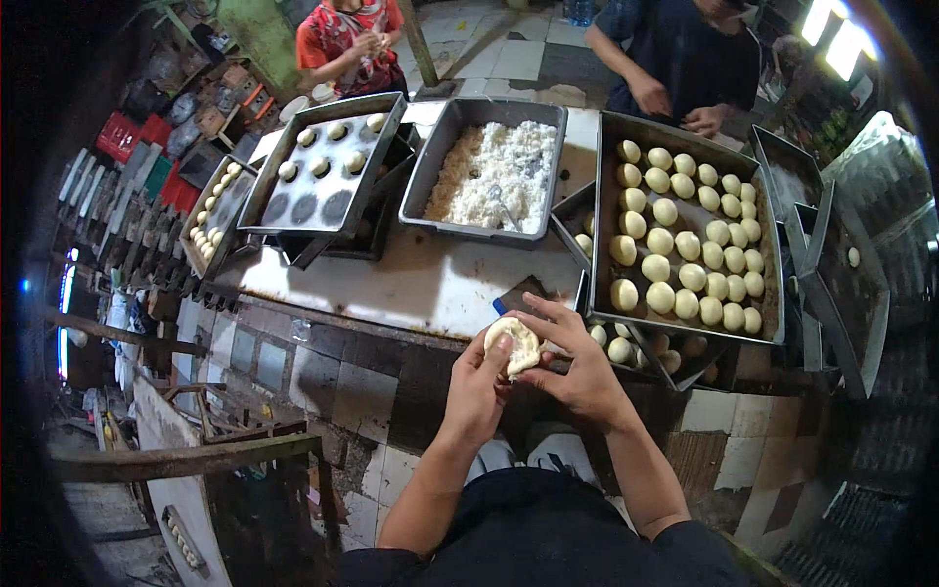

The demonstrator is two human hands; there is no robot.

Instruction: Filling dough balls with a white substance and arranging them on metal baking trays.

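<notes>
Grasping a flattened dough piece [522,342], the left hand [476,388] lays its thumb across the dough's face; the right hand [579,366] cups the right edge between fingers and thumb.

A red crate [115,135] sits toward the upper left. A co-worker in a red patterned shirt [340,44] stands near a slanting post [422,49]; another person [680,59] wears dark clothing. Bright lamps [843,54] glow at upper right.
</notes>
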